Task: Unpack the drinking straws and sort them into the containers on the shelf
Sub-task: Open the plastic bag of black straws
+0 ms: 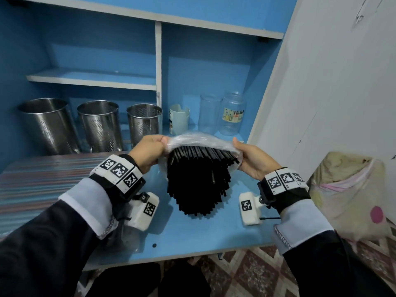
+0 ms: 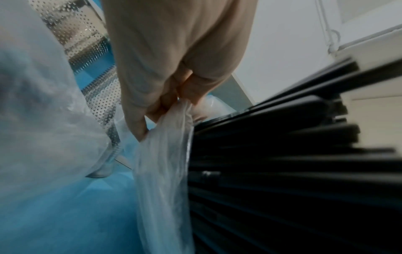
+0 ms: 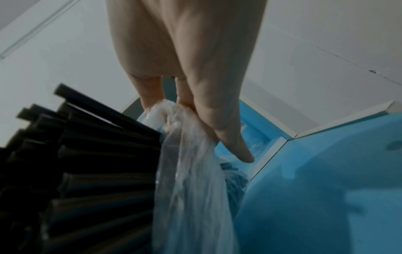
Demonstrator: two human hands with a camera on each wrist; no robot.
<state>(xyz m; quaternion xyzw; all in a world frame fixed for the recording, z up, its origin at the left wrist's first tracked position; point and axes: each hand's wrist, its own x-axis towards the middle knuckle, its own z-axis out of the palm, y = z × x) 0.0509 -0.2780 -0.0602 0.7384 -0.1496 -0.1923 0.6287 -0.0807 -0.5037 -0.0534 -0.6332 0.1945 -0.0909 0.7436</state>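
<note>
A thick bundle of black drinking straws (image 1: 199, 181) sticks out of a clear plastic bag (image 1: 199, 140) held above the blue desk (image 1: 192, 234). My left hand (image 1: 150, 151) pinches the bag's left edge. My right hand (image 1: 250, 159) pinches its right edge, and the bag's mouth is stretched wide between them. In the left wrist view my fingers (image 2: 152, 110) clamp the plastic bag (image 2: 165, 171) beside the straws (image 2: 282, 171). The right wrist view shows my fingers (image 3: 195, 103) gripping the plastic bag (image 3: 191, 171) next to the straws (image 3: 97, 163). Three perforated steel containers (image 1: 97, 125) stand at the back left.
A pale mug (image 1: 179, 122), a clear glass (image 1: 210, 113) and a clear jar (image 1: 232, 113) stand at the back right. A striped mat (image 1: 42, 181) covers the desk's left part. A white wall panel (image 1: 321, 93) closes the right side. A covered bin (image 1: 351, 194) sits lower right.
</note>
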